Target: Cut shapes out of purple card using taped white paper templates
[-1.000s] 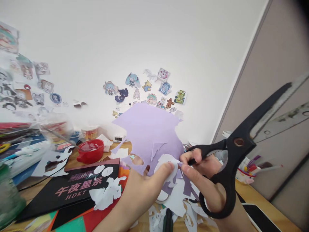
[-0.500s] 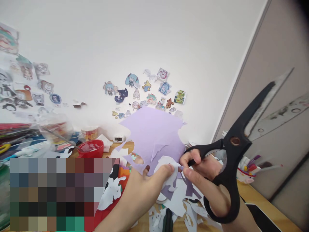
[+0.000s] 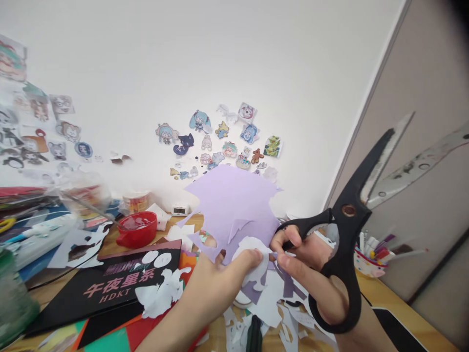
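My left hand (image 3: 220,283) pinches a white paper cut-out (image 3: 252,256) against a large lilac paper sheet (image 3: 234,205) held upright over the desk. My right hand (image 3: 311,274) has its fingers through the handles of big black scissors (image 3: 351,230), whose blades point up to the right and stand apart. The thumb and forefinger of that hand also pinch the edge of the white cut-out, right beside my left thumb.
Paper scraps (image 3: 274,318) litter the wooden desk below my hands. A black booklet (image 3: 110,288) and coloured sheets lie at the left, with a red bowl (image 3: 137,230) behind them. A pen cup (image 3: 366,259) stands at the right. Stickers (image 3: 223,142) cover the white wall.
The scissors have tilted and shifted slightly left, with the blades spread a little wider. The lilac sheet has sunk a bit. Both hands keep their pinch on the white cut-out.
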{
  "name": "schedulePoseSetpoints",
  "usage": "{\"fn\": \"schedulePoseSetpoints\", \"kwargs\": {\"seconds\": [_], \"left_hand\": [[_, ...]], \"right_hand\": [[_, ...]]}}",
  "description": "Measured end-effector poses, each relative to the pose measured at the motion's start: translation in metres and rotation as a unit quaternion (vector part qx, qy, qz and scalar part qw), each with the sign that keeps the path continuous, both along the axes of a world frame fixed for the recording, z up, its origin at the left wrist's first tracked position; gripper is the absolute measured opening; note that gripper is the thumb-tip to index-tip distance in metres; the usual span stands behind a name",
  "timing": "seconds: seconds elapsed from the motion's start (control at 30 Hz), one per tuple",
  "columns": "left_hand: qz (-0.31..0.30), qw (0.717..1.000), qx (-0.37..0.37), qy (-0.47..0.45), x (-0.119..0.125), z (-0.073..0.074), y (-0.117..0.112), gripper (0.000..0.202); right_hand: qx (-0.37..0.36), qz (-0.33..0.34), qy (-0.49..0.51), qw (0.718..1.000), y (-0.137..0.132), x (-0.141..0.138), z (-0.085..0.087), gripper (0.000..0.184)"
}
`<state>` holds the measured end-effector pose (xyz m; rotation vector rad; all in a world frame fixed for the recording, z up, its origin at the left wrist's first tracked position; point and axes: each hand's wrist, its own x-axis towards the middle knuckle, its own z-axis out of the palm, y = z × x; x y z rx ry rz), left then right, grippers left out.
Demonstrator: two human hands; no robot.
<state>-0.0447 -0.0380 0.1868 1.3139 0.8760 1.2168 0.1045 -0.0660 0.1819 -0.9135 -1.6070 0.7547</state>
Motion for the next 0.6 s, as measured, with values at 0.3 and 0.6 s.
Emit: {"fn": "schedulePoseSetpoints", "kwargs": {"seconds": [0.3,0.6], "left_hand": [[0.035,0.994,0.086,0.062,-0.0011,-0.0072,0.0055,0.017],[0.063,0.977,0.185,0.085,0.0027,-0.0048,-0.0009,0.013]], "right_hand": [[0.056,-0.096,-0.091,0.990,0.0050,0.0033,-0.0024,0.019],[0.129,-0.204,-0.173,0.955,0.0046,0.0048,-0.0071,0.021]]}}
